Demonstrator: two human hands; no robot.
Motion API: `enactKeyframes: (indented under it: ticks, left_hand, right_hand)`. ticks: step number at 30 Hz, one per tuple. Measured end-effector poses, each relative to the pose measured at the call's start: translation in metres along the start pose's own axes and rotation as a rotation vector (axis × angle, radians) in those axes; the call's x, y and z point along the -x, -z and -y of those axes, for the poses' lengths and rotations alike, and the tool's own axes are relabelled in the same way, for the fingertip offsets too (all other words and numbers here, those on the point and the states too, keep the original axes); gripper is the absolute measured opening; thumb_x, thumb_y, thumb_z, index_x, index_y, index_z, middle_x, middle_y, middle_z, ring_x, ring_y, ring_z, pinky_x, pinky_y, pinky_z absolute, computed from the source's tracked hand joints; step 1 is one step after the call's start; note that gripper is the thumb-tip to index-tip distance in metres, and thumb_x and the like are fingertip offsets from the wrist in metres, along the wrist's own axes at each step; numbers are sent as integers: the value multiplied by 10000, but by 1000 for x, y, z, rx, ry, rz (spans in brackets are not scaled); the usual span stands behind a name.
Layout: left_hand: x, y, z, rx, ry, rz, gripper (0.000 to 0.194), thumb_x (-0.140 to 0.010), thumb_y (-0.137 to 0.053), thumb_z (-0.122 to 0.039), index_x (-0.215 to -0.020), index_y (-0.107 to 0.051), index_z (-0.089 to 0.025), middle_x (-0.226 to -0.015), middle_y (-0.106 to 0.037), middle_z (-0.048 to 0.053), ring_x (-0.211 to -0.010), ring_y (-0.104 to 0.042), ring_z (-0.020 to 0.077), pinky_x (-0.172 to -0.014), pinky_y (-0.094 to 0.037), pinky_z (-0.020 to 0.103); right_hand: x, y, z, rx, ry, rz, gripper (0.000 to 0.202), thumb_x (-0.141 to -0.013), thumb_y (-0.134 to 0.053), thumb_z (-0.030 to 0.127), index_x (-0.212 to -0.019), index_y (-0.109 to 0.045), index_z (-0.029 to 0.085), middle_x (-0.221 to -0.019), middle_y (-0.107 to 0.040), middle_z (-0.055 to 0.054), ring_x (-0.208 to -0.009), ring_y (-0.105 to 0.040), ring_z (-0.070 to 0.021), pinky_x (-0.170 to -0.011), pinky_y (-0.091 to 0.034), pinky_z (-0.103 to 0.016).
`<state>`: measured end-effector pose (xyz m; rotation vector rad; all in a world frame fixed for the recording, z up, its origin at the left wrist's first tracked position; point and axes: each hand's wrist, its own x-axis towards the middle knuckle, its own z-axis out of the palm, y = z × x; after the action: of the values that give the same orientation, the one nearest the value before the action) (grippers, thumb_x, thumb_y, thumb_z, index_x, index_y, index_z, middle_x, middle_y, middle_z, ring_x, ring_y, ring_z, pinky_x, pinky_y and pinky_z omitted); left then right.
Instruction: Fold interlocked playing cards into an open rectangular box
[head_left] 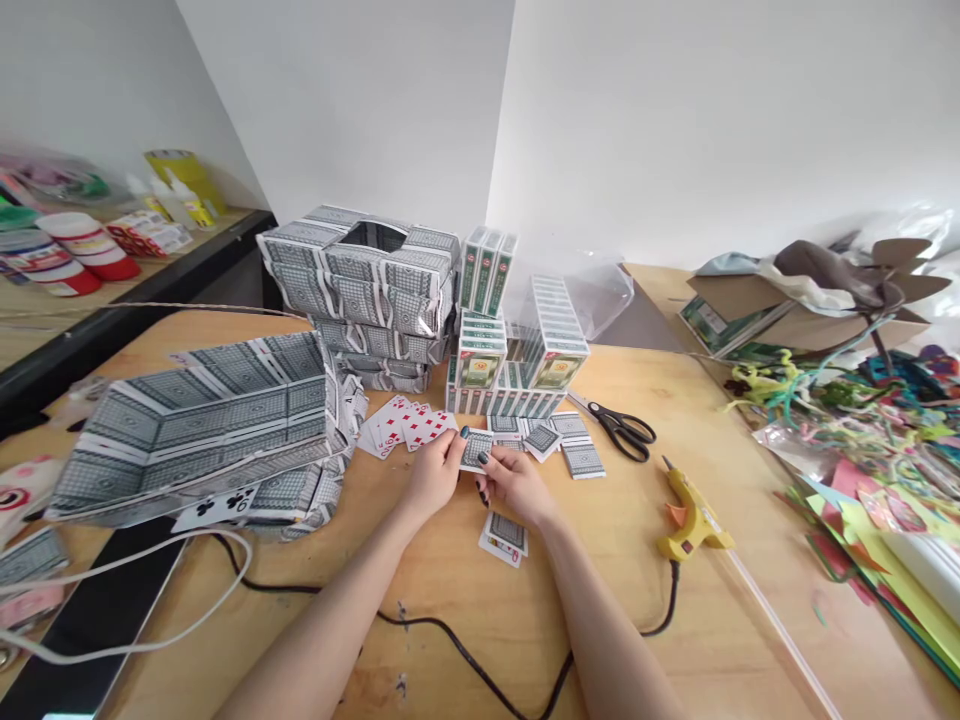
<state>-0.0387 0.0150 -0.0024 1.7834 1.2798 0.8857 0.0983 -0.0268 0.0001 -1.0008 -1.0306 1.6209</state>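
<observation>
Between my two hands is a playing card, its grey patterned back facing up. My left hand pinches its left side, the thumb on top. My right hand grips its right side with thumb above and fingers beneath. Just below lie two overlapping playing cards, one partly showing its face. Past my hands, face-down cards lie at the right, and a fan of red diamond cards at the left. A yellow glue gun with a clear glue stick rests on its side to my right.
Black scissors lie beyond the glue gun. Card boxes are stacked at the back, beside a box structure covered in cards. An open card-covered tray stands left. A black cable crosses the front; craft materials crowd the right.
</observation>
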Motion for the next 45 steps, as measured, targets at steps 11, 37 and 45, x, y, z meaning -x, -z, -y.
enactKeyframes:
  ticks: [11, 37, 45]
  left_hand:
    - [1, 2, -4, 93, 55, -14, 395, -826, -336, -441, -539, -389, -175, -452, -389, -44, -465, -380, 89, -474, -292, 207]
    - [5, 5, -5, 218, -5, 204, 314, -801, -426, -377, -562, -412, -173, -484, -390, -50, -486, -380, 93, -490, -281, 217]
    - [5, 1, -12, 402, 36, 231, 319, -794, -431, -389, -564, -393, -172, -490, -384, -48, -475, -364, 84, -478, -296, 215]
  right_hand:
    - [-1, -6, 6, 184, 54, -118, 369, -749, -548, 452, -540, -485, 156, -469, -471, 37, -397, -389, -53, -393, -316, -182]
    - [-1, 3, 7, 181, 55, -151, 353, -756, -516, 490, -609, -492, 170, -491, -464, 38, -406, -389, -71, -396, -288, -200]
    - [-1, 1, 4, 54, 48, -101, 321, -742, -539, 490, -728, -487, 174, -502, -419, 63, -393, -360, -58, -373, -295, -183]
